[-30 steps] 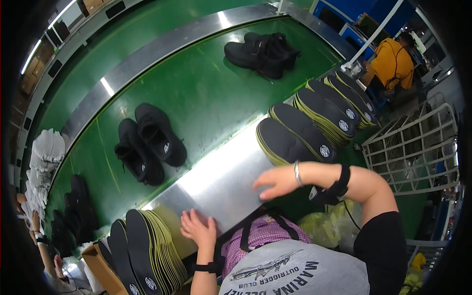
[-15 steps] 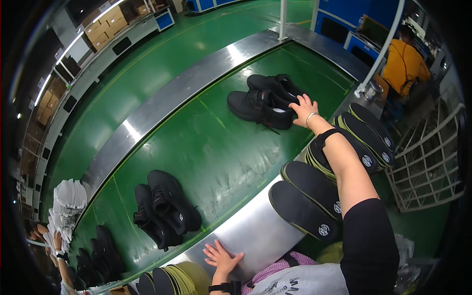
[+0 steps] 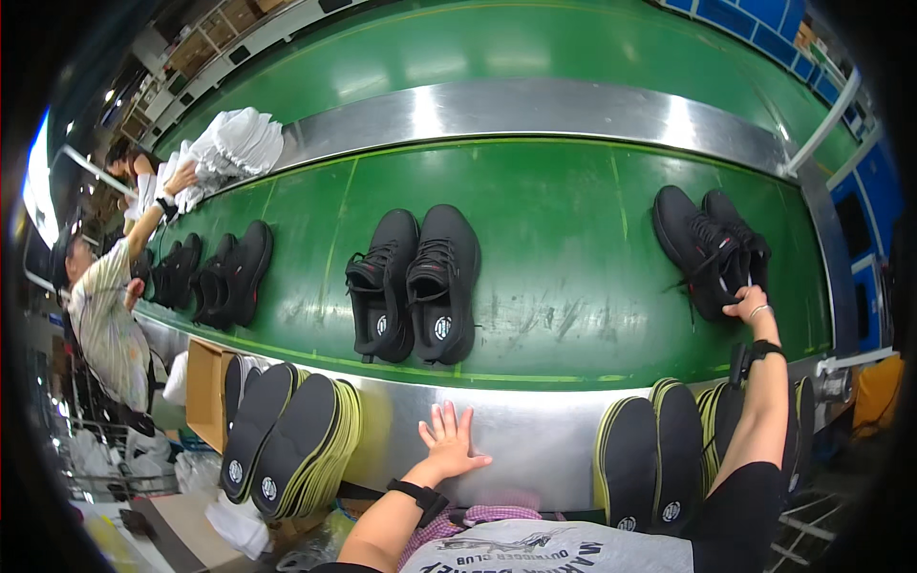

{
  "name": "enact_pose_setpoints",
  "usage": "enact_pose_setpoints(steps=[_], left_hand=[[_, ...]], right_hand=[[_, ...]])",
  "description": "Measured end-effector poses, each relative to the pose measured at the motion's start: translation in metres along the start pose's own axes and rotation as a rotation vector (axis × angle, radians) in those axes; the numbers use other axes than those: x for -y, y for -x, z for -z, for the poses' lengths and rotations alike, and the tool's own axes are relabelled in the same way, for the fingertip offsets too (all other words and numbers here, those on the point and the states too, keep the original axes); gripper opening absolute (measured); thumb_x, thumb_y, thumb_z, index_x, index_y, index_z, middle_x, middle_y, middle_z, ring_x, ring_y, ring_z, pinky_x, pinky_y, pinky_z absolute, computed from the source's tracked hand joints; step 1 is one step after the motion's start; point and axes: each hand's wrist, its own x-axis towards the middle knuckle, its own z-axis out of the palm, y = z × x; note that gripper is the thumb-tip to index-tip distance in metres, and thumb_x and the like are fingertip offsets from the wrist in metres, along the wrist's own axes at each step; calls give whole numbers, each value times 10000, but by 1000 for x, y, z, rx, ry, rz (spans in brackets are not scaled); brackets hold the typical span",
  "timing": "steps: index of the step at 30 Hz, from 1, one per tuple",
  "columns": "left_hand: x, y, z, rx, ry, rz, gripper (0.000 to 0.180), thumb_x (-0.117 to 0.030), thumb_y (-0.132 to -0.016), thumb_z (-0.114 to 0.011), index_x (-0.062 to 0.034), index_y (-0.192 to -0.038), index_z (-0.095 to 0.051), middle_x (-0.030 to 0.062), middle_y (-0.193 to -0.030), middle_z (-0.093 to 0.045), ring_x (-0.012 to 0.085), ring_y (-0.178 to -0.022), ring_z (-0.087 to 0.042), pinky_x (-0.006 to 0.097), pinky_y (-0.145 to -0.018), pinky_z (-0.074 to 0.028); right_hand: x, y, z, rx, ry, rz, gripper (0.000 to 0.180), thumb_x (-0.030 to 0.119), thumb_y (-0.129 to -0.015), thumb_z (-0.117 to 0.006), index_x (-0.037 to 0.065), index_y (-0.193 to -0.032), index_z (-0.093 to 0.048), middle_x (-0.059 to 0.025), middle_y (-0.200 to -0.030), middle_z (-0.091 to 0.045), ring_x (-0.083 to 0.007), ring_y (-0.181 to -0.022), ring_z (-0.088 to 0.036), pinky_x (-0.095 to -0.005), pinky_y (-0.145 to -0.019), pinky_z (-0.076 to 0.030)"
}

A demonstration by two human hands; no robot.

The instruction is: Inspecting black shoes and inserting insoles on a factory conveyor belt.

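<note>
- your right hand reaches out over the green conveyor belt, fingers curled on the heel of the pair of black lace-up sneakers at the belt's right end.
- your left hand lies flat, fingers spread, on the shiny metal belt edge, holding nothing.
- a second pair of black sneakers sits mid-belt.

Black lace-up sneakers on my green belt: I count eight, in four pairs.
Stacks of black foam insoles: I see two.
</note>
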Motion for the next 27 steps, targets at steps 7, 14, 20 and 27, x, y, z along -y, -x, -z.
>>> enact_pose_setpoints(steps=[7, 14, 20, 27], left_hand=[[-2, 0, 0, -57, 29, -9, 1113, -573, -593, -662, -144, -1385, -8, 261, -1392, 155, 447, -1263, 195, 648, -924, 90], [4, -7, -8, -167, 154, -102, 1094, -602, -601, -632, -110, -1384, -49, 254, -1404, 116, 425, -1277, 177, 635, -931, 98], [-1, 43, 13, -312, 1261, -448, 1032, -440, -682, -670, -89, -1376, 7, 201, -1420, -9, 354, -1315, -18, 543, -1016, -83], [14, 108, -18, -260, 1202, -470, 1232, -427, -604, -767, -100, -1351, 157, 251, -1385, 35, 356, -1298, -78, 428, -1027, -187]], right_hand=[[80, 73, 42, 31, -745, -101, 704, 345, -643, -725, -8, -1188, -454, -168, -1136, -525, -309, -1007, -524, -469, -734, -454], [120, 237, 119, 231, -1056, 168, 507, 379, -708, -674, 24, -1046, -546, -93, -963, -579, -212, -844, -562, -371, -613, -497], [157, 394, 83, 20, -680, 596, 319, 317, -648, -718, 31, -756, -624, -160, -900, -603, -246, -863, -571, -323, -664, -477], [206, 507, -52, 79, 32, 648, 403, 408, -618, -695, 49, -786, -620, -207, -1018, -512, -341, -942, -502, -410, -691, -483]])
